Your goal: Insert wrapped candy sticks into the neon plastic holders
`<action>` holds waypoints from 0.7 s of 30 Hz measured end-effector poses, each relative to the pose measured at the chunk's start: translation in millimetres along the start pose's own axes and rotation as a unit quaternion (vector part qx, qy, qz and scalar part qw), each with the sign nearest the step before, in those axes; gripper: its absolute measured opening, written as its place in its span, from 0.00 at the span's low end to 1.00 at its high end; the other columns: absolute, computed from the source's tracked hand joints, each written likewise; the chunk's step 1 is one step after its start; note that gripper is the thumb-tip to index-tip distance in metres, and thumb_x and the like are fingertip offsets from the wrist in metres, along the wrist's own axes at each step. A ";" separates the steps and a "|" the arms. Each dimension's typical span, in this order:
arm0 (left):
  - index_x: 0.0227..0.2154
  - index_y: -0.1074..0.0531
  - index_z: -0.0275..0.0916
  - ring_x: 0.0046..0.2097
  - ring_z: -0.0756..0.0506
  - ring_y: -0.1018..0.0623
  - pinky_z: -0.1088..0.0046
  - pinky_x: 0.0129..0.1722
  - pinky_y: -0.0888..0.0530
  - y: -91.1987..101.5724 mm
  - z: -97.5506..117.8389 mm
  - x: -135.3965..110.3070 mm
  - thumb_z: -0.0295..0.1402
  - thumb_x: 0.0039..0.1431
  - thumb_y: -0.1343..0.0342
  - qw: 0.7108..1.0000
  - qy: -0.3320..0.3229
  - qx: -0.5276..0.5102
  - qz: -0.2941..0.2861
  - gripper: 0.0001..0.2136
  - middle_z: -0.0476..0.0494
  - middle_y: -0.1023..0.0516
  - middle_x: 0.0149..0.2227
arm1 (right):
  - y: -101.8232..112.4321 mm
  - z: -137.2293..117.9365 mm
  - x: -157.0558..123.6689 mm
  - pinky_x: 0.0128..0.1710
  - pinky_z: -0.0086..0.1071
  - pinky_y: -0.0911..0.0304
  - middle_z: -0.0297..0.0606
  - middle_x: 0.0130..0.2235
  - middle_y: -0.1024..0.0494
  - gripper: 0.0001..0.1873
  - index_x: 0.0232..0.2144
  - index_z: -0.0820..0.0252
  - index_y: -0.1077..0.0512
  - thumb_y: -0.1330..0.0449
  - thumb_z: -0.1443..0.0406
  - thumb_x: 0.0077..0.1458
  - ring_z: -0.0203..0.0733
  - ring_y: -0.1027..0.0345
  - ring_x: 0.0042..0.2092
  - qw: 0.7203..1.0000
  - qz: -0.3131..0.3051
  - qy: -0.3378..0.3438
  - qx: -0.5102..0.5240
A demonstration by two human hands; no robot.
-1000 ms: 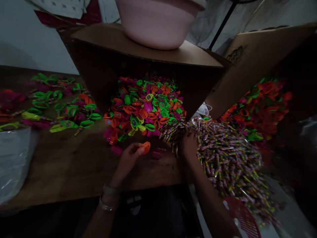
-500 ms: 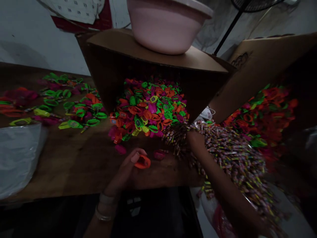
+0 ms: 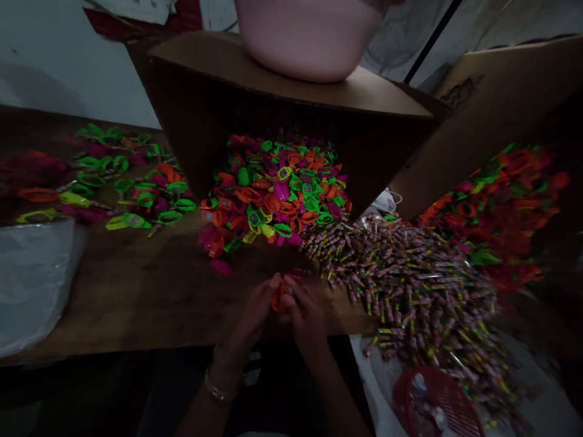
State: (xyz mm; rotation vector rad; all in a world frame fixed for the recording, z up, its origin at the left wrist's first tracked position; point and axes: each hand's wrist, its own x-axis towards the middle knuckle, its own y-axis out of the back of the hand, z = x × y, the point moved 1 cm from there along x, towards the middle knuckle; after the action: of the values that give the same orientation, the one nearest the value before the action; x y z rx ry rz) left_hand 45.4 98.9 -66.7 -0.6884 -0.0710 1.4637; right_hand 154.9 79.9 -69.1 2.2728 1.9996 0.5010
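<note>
Both my hands meet low over the wooden table, fingers closed around an orange toy watch (image 3: 278, 298). My left hand (image 3: 255, 306) grips its left side. My right hand (image 3: 306, 309) pinches at its right side; whether a small wrapped candy stick is also between those fingers I cannot make out. Just behind the fingers lies a dark pink toy watch (image 3: 298, 273), partly hidden. Beyond it, a heap of green, orange, pink and yellow toy watches (image 3: 282, 194) spills from a cardboard box lying on its side. A pile of thin wrapped candy sticks (image 3: 410, 273) spreads to the right.
A pink basin (image 3: 310, 42) stands on the cardboard box (image 3: 195, 57). Toy watches with candy sticks attached (image 3: 136, 194) lie at left, behind clear plastic bags (image 3: 34, 285). More watches (image 3: 496, 212) fill the right side. A red basket (image 3: 437, 400) sits low at right.
My right hand has left the candy stick pile and come to my left hand at the orange watch. My left hand has shifted slightly right. The view has tilted a little downward.
</note>
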 end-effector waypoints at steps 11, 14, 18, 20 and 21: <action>0.25 0.33 0.36 0.20 0.55 0.41 0.81 0.17 0.46 -6.4 9.1 -11.9 0.52 0.50 0.44 0.996 0.010 0.037 -0.084 0.20 0.55 0.38 0.19 | 40.3 -30.3 13.6 0.42 0.30 0.32 0.36 0.38 0.19 0.09 0.38 0.54 0.23 0.41 0.68 0.55 0.40 0.26 0.41 0.989 -0.071 0.127 0.003; 0.25 0.34 0.37 0.21 0.54 0.40 0.80 0.19 0.43 -2.4 9.6 -9.9 0.51 0.52 0.46 0.993 -0.002 0.080 -0.083 0.19 0.55 0.38 0.20 | 41.9 -28.3 14.6 0.42 0.30 0.33 0.36 0.37 0.20 0.11 0.39 0.54 0.24 0.41 0.71 0.55 0.39 0.27 0.41 0.983 -0.082 0.164 -0.017; 0.25 0.34 0.37 0.24 0.53 0.38 0.78 0.22 0.40 3.0 10.2 -7.1 0.49 0.55 0.49 0.988 -0.019 0.127 -0.084 0.18 0.53 0.36 0.22 | 41.0 -24.5 13.6 0.42 0.32 0.34 0.37 0.37 0.21 0.14 0.38 0.54 0.24 0.43 0.75 0.54 0.40 0.28 0.41 0.981 -0.088 0.169 -0.025; 0.25 0.34 0.37 0.26 0.52 0.37 0.78 0.25 0.38 4.2 11.7 -6.5 0.48 0.55 0.49 0.986 -0.034 0.140 -0.084 0.17 0.52 0.35 0.23 | 40.4 -23.1 12.9 0.42 0.33 0.34 0.37 0.37 0.21 0.15 0.38 0.53 0.24 0.43 0.75 0.52 0.40 0.27 0.42 0.983 -0.080 0.164 -0.012; 0.24 0.34 0.37 0.27 0.52 0.37 0.78 0.26 0.38 4.5 12.6 -6.4 0.47 0.55 0.49 0.985 -0.038 0.144 -0.085 0.17 0.52 0.35 0.24 | 40.3 -22.3 12.7 0.42 0.33 0.33 0.36 0.37 0.21 0.16 0.37 0.53 0.24 0.44 0.76 0.52 0.40 0.27 0.42 0.984 -0.072 0.161 -0.003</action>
State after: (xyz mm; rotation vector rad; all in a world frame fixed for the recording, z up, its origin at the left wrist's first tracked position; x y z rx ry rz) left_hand 34.9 97.5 -56.3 -0.3802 0.0231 1.3035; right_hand 188.1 82.8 -34.9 2.1339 2.2796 0.9093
